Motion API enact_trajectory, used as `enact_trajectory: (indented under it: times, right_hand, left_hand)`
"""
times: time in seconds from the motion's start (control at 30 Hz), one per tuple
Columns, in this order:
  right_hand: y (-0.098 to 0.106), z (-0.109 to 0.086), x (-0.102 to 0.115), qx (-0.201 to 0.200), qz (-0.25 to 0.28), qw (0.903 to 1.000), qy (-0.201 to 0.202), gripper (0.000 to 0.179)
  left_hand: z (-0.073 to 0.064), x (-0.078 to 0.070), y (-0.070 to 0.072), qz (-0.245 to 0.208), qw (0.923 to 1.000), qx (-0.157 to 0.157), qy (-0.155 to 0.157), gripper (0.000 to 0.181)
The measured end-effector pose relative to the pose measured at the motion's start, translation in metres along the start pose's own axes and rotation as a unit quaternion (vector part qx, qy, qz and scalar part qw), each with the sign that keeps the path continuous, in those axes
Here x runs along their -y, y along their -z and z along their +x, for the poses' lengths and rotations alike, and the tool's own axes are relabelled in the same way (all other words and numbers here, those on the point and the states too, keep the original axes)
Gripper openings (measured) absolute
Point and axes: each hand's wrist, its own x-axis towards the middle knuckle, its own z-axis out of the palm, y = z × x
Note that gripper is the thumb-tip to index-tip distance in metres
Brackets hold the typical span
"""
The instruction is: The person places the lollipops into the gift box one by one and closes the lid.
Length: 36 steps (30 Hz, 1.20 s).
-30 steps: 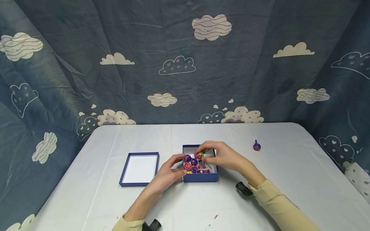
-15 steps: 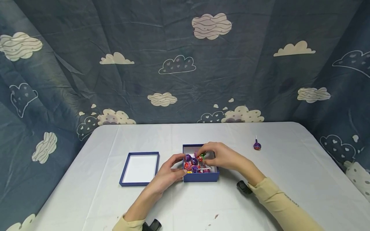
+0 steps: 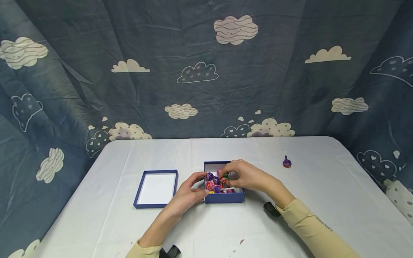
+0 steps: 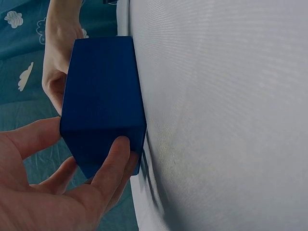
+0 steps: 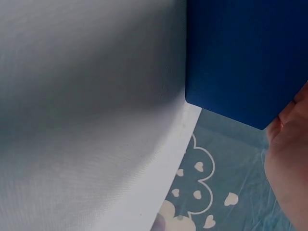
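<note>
A blue box [image 3: 224, 198] with a white inside stands on the table, holding several wrapped lollipops [image 3: 217, 180] in purple, red and pink. The left hand [image 3: 188, 193] grips the box's left side; in the left wrist view its thumb is at the top corner and other fingers rest on the side wall. The right hand [image 3: 246, 175] reaches over the right rim and pinches a red-and-green lollipop [image 3: 224, 179] inside the box. In the right wrist view the box wall hides the right fingertips.
The blue-rimmed lid [image 3: 155, 205] lies left of the box, white inside upward. A single purple lollipop [image 3: 286, 163] lies at the back right of the white table [image 3: 322, 200]. Behind hangs a dark cloud-patterned curtain [image 3: 200, 36].
The right hand has lowered slightly inside the box with the red-and-green lollipop, shifting it a little toward the near right. The left hand has kept its place on the box.
</note>
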Motion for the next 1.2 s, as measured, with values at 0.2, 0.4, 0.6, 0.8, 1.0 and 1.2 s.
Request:
enact_trajectory:
  times: [0.2, 0.4, 0.6, 0.8, 1.0, 1.2]
  right_hand:
    - [0.001, -0.002, 0.0, -0.008, 0.021, 0.9997, 0.002, 0.027]
    - [0.002, -0.005, 0.003, -0.025, 0.082, 0.9963, -0.008, 0.024]
    - [0.007, -0.011, 0.01, -0.061, 0.121, 0.9906, -0.017, 0.028]
    - [0.014, -0.021, 0.015, -0.104, 0.112, 0.9878, -0.03, 0.028]
    - [0.02, -0.033, 0.021, -0.128, 0.109, 0.9855, -0.021, 0.028]
    - [0.029, -0.045, 0.024, -0.142, 0.089, 0.9857, -0.014, 0.028]
  left_hand:
    - [0.001, 0.001, -0.001, -0.005, 1.0, 0.001, -0.005, 0.057]
    - [0.001, 0.001, -0.001, 0.0, 1.0, -0.004, -0.001, 0.058]
    - [0.001, 0.0, -0.002, 0.0, 1.0, -0.006, 0.001, 0.058]
    - [0.001, 0.0, -0.002, 0.002, 1.0, -0.008, 0.001, 0.059]
    - [0.0, 0.0, -0.002, 0.008, 0.9999, -0.008, 0.002, 0.06]
    - [-0.001, -0.001, -0.001, 0.009, 0.9999, -0.007, -0.001, 0.061]
